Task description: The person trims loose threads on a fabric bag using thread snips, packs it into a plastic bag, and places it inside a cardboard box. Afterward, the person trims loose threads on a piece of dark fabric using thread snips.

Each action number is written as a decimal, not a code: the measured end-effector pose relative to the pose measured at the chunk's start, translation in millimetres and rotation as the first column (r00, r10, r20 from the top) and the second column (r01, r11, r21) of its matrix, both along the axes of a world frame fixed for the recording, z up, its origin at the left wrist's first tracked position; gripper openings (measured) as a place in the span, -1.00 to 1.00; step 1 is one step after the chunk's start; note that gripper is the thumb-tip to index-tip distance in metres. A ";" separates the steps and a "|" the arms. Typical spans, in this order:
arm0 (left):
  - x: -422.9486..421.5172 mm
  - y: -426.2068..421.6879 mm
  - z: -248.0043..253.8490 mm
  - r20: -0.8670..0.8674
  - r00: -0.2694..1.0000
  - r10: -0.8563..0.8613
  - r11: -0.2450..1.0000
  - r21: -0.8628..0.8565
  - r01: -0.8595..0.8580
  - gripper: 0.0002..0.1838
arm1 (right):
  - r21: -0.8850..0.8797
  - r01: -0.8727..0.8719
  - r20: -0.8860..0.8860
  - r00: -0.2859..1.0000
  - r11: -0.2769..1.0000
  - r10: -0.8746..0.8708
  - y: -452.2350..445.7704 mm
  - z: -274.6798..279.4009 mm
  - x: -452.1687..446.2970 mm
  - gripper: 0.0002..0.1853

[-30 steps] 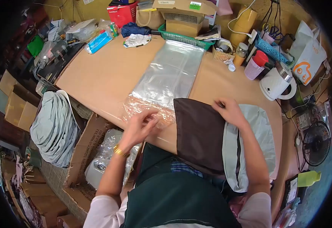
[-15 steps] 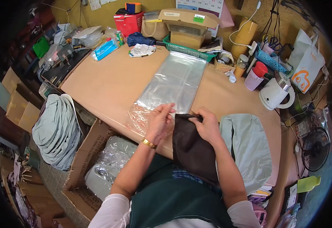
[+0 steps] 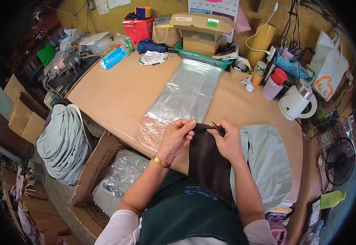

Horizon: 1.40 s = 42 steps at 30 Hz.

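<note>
A dark brown piece of cloth hangs over the table's front edge towards my lap. My left hand is closed, pinching the cloth's upper left corner between thumb and fingers. At the upper right of the cloth, my right hand is closed around small dark thread snips, whose pointed tip shows by the cloth's top edge. The palm hides most of the snips. Beside my right forearm lies a pale grey-green cloth piece. Clear plastic bags lie flat beyond my hands.
A cardboard box with plastic-wrapped pale goods stands at lower left, near a stack of folded pale cloth. Along the table's back are a green basket and a blue packet. A white kettle and a fan stand right.
My left hand has risen slightly and now pinches the cloth's corner. The cloth's top edge is stretched between my hands, and the snips' tip shows more clearly in my right hand.
</note>
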<state>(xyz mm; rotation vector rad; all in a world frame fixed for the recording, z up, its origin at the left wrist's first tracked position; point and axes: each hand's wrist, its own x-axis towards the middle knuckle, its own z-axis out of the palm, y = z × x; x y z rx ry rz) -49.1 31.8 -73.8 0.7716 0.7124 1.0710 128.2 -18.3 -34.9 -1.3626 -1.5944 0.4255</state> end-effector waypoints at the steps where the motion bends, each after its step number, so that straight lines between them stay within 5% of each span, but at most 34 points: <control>1: 1.3 -1.2 -0.8 -0.001 1.000 -0.004 1.000 -0.001 0.004 -0.79 | -0.001 0.004 -0.001 1.000 1.000 -0.004 -0.7 -0.8 0.5 -0.77; 6: -8.3 -11.0 18.3 0.164 0.975 0.152 0.975 -0.186 -0.121 -0.84 | 0.105 0.016 -0.070 0.997 0.994 -0.009 -1.0 -15.6 2.8 -0.76; 8: -54.0 18.1 -12.2 0.324 0.923 0.208 0.976 -0.139 -0.171 -0.79 | 0.083 0.073 -0.164 0.985 0.994 -0.059 0.7 -18.4 19.3 -0.76; 12: -72.9 17.4 -0.9 0.208 0.937 0.280 0.956 -0.151 -0.252 -0.66 | -0.007 0.113 -0.291 0.950 0.994 -0.110 2.4 -13.4 33.2 -0.76; 14: -46.6 -7.0 15.9 -0.159 0.986 -0.039 0.985 0.158 0.065 -0.52 | -0.002 0.082 -0.249 0.965 0.997 -0.080 4.9 -11.5 31.3 -0.80; 18: -0.7 -17.2 31.8 -0.217 0.975 -0.055 0.974 0.201 0.100 -0.55 | 0.039 0.041 -0.287 0.957 0.998 -0.029 5.0 -5.8 20.7 -0.71; 20: 11.2 -11.5 32.9 0.007 0.995 -0.104 0.985 0.141 0.101 -0.58 | 0.030 0.036 -0.273 0.962 0.999 -0.027 1.1 -0.3 18.9 -0.70; 27: 19.1 -11.1 30.6 0.220 0.975 -0.038 0.998 -0.041 0.048 -0.86 | 0.039 0.041 -0.078 0.996 0.998 -0.038 -10.4 9.8 19.2 -0.78; 31: 8.3 -10.5 27.3 0.307 0.948 -0.080 0.996 -0.017 0.090 -0.88 | 0.123 0.199 0.082 0.974 0.972 -0.209 -25.4 36.2 0.8 -0.76; 37: 9.0 -17.1 33.2 0.294 0.942 -0.165 0.986 0.055 0.156 -0.87 | 0.318 0.134 0.443 0.854 0.939 -0.272 -38.1 56.7 -2.7 -0.67; 42: 10.9 -18.0 30.1 0.369 0.905 -0.213 0.977 0.105 0.187 -0.86 | 0.355 0.092 0.491 0.829 0.930 -0.269 -42.5 66.9 -9.3 -0.66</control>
